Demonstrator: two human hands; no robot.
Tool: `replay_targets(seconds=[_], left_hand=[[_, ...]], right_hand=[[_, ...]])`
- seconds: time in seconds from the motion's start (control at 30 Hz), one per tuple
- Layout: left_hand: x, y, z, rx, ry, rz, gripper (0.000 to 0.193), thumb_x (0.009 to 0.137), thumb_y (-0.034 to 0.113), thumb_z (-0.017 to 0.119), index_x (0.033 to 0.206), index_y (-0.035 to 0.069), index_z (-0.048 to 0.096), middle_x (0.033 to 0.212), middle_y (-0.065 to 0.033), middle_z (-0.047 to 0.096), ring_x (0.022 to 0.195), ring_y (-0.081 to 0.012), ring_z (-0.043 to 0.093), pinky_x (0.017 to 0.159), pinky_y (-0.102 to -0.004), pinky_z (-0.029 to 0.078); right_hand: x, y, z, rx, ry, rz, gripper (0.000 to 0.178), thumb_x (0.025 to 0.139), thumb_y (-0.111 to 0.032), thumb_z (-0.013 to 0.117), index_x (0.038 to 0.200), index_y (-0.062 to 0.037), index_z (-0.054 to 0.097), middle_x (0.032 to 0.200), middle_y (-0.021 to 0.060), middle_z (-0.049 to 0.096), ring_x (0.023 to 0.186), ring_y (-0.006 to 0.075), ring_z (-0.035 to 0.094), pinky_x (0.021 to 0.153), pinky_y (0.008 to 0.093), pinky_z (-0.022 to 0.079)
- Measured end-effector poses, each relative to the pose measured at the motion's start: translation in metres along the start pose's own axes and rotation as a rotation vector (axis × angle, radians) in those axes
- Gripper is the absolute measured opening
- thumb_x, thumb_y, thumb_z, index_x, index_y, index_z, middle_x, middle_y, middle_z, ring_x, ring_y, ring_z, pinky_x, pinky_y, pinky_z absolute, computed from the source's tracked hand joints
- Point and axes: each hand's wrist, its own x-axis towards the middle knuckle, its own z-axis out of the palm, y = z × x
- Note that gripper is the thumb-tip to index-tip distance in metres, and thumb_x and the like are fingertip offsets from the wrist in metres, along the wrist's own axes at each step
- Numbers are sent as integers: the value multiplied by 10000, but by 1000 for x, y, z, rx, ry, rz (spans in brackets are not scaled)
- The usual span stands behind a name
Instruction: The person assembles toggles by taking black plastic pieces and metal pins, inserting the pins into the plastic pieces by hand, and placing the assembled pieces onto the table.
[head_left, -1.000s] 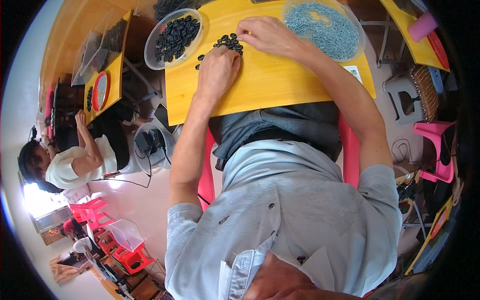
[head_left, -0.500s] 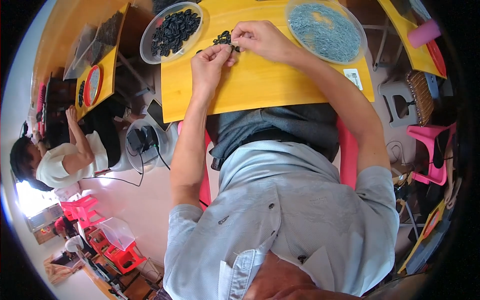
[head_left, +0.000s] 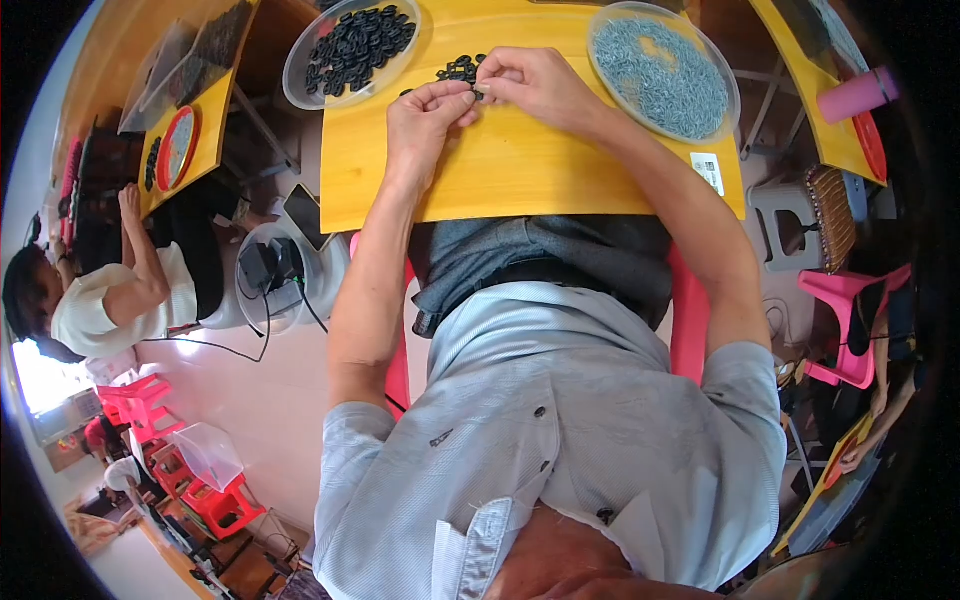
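My left hand (head_left: 428, 118) and my right hand (head_left: 535, 85) meet over the far middle of a yellow table (head_left: 540, 180). Both are closed in a pinch, with fingertips almost touching. Between them a small black piece (head_left: 477, 96) shows in part, mostly covered by the fingers. Just beyond lies a little heap of black pieces (head_left: 458, 70). To the left stands a clear round tub of black ring-like parts (head_left: 360, 50). A second clear tub, full of thin silvery metal pieces (head_left: 665, 85), sits to the right of my right hand.
A white label (head_left: 707, 172) is stuck near the table's right edge. On the left, a person in a white top (head_left: 125, 305) sits at another yellow table with a red-rimmed tray (head_left: 178, 148). A phone (head_left: 304, 215) lies atop a clear container. A pink stool (head_left: 850, 320) stands at right.
The whole view has shifted slightly. My hands stay pinched together at the same spot by the heap, with only small finger movement.
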Motion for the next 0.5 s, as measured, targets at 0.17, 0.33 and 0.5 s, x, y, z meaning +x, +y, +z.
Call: replay_targets(seconds=[0.17, 0.33, 0.5], left_hand=[[-1, -1, 1, -22, 18, 20, 202, 904, 3, 692, 1091, -69, 671, 890, -98, 708, 738, -139, 661, 674, -228, 530], [-3, 1, 5, -49, 51, 23, 193, 895, -7, 686, 1077, -68, 677, 880, -97, 706, 734, -140, 674, 675, -226, 534], [-3, 1, 6, -71, 65, 39, 190, 887, -8, 687, 1066, -73, 682, 873, -97, 705, 747, -142, 688, 699, -227, 540]], right_hand=[[-1, 0, 2, 32, -32, 41, 139, 955, -86, 598, 1001, 42, 627, 872, 42, 660, 820, 108, 650, 764, 256, 519], [-1, -7, -3, -46, 26, 52, 154, 953, -98, 608, 1012, 42, 633, 855, 44, 662, 804, 111, 654, 735, 258, 519], [3, 4, -4, -101, -10, 78, 167, 951, -111, 617, 1008, 45, 638, 842, 44, 665, 759, 114, 650, 716, 253, 518]])
